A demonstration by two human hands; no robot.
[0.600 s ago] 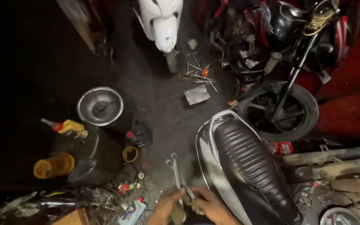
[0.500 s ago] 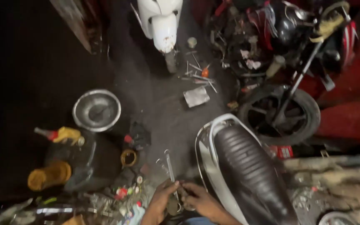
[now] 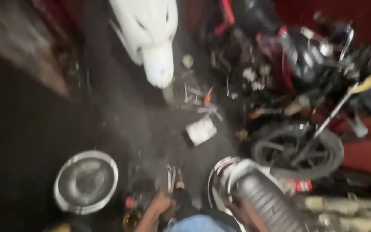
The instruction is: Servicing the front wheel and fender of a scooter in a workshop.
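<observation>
The picture is heavily blurred. My left hand (image 3: 160,203) is at the bottom centre, closed around the lower end of a pair of metal spanners (image 3: 170,175) that point up over the dark floor. My right hand (image 3: 179,185) shows only as a small pale smear beside the spanners, above a dark shape, so its grip is unclear. Blue clothing (image 3: 198,224) fills the bottom edge just below the hands.
A black ribbed motorcycle seat (image 3: 268,202) lies right of the hands, a spoked wheel (image 3: 298,150) beyond it. A round steel bowl (image 3: 86,181) sits at the left. A white scooter nose (image 3: 151,34) stands at the top, loose tools (image 3: 200,99) and a small white box (image 3: 201,130) below it.
The view has swung and moved closer and is now blurred. The hands with the spanners have dropped to the bottom edge, and the bowl sits lower left in the picture.
</observation>
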